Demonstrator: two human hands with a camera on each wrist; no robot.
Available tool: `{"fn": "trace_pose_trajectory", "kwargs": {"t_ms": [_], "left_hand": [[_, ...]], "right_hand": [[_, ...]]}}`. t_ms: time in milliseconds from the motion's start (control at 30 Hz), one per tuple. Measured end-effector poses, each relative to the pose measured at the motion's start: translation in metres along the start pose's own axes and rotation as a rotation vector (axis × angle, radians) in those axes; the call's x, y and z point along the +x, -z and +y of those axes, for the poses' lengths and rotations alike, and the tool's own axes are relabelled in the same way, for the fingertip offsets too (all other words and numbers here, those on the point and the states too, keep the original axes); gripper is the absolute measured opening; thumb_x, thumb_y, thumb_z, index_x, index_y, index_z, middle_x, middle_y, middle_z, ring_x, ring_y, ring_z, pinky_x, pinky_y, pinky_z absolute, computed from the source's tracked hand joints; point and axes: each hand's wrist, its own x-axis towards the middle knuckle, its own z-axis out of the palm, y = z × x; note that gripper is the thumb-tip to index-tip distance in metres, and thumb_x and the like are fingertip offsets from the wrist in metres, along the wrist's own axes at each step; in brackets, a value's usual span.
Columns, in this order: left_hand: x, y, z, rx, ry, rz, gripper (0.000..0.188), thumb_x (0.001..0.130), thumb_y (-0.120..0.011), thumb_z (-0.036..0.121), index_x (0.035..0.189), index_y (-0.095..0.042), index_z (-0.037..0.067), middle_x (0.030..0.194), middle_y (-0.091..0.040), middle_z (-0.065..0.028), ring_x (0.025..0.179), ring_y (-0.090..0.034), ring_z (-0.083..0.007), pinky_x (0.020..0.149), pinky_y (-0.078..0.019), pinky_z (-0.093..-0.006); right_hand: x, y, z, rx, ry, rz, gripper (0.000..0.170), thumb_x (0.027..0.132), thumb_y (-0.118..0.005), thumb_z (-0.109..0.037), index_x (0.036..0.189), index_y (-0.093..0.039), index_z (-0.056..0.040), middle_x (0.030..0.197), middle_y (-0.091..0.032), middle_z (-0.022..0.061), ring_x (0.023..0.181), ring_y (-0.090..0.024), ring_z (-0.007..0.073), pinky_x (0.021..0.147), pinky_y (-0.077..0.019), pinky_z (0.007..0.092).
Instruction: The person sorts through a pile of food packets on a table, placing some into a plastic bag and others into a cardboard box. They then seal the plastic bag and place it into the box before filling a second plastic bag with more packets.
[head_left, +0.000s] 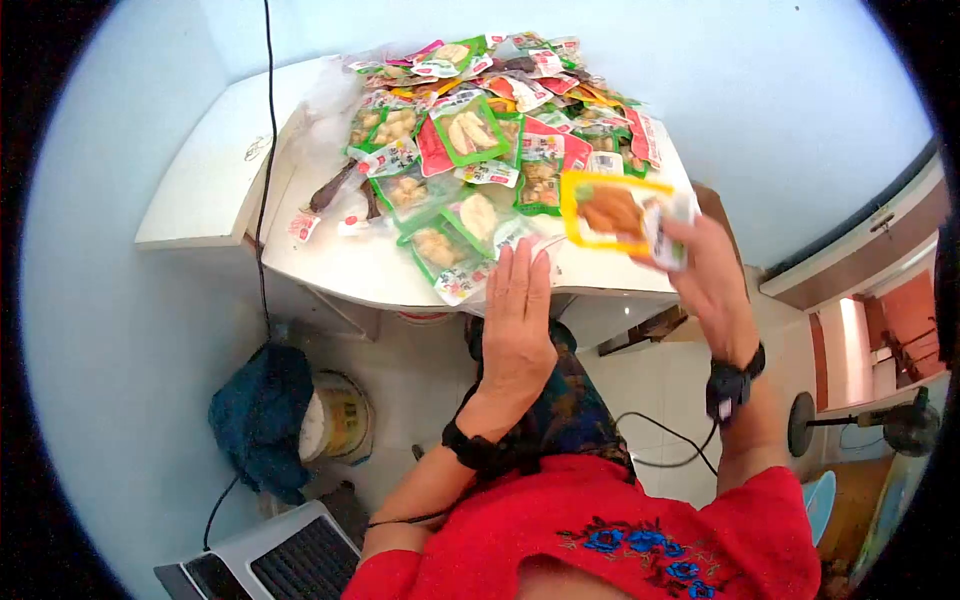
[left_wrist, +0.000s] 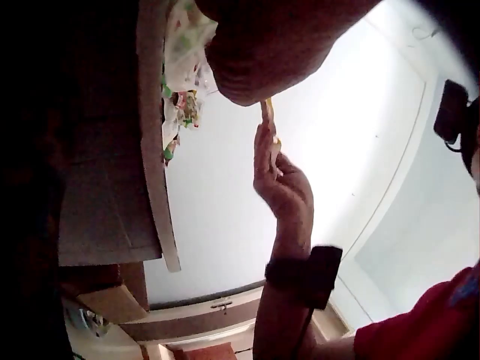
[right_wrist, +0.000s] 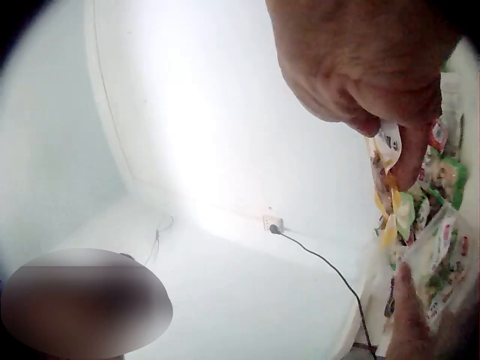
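yellow-edged packet (head_left: 610, 212), pinched in the right hand (head_left: 712, 280), is over the surface (head_left: 325, 250) in the head view; the left hand (head_left: 520, 335) has its grip straight, fingers nearly together, by green-edged packets (head_left: 436, 247). the left wrist view shows the packet side-on. in the right wrist view, the right grip pinches its white end.

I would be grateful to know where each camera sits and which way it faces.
Head: on the head, facing forward and down at the table and packets; the left hand, right hand and a red top show.
Left wrist: on the left wrist, looking past the left hand, large at the top, to the right hand and red top.
Right wrist: on the right wrist, looking past the right hand to packets, wall and socket; the left hand shows low at the right.
Shared: all three show both hands and packets.
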Motion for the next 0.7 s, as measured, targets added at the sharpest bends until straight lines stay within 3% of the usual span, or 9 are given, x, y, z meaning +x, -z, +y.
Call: {"fn": "trace_pose_trajectory", "kwargs": {"t_ms": [167, 467, 633, 700], "left_hand": [[0.005, 0.003, 0.008, 0.004, 0.019, -0.014, 0.065, 0.078, -0.042, -0.011, 0.143, -0.038, -0.005, 0.151, -0.034, -0.0259, 0.140, -0.033, -0.0444, 0.115, -0.0275, -0.0514], [0.002, 0.002, 0.010, 0.063, -0.009, -0.055, 0.063, 0.083, -0.047, -0.008, 0.144, -0.038, -0.003, 0.152, -0.034, -0.0253, 0.142, -0.031, -0.0425, 0.116, -0.0249, -0.0521], [0.003, 0.003, 0.014, 0.170, -0.039, -0.071, 0.057, 0.086, -0.049, -0.003, 0.143, -0.041, -0.003, 0.152, -0.035, -0.0237, 0.143, -0.031, -0.0402, 0.116, -0.0241, -0.0529], [0.003, 0.000, 0.014, 0.109, -0.052, -0.045, 0.056, 0.086, -0.049, -0.002, 0.142, -0.042, -0.003, 0.151, -0.036, -0.0239, 0.143, -0.031, -0.0408, 0.116, -0.0244, -0.0532]], "right_hand": [[-0.047, 0.038, 0.034, 0.175, -0.174, -0.023, 0.036, 0.093, -0.051, 0.000, 0.128, -0.048, 0.0105, 0.123, -0.061, 0.0208, 0.105, -0.067, 0.0317, 0.089, -0.0595, 0.0457], [-0.045, 0.000, 0.072, 0.394, -0.271, -0.225, 0.036, 0.097, -0.048, 0.000, 0.133, -0.046, 0.0088, 0.129, -0.059, 0.0195, 0.113, -0.063, 0.0298, 0.095, -0.0557, 0.0471], [-0.036, -0.027, 0.093, 0.513, -0.212, -0.289, 0.038, 0.100, -0.045, -0.002, 0.137, -0.043, 0.0044, 0.137, -0.053, 0.0152, 0.123, -0.056, 0.0255, 0.107, -0.0447, 0.0414], [-0.033, -0.040, 0.098, 0.558, -0.200, -0.291, 0.039, 0.099, -0.045, -0.002, 0.138, -0.043, 0.0023, 0.138, -0.053, 0.0138, 0.123, -0.055, 0.0250, 0.107, -0.0446, 0.0413]]}}
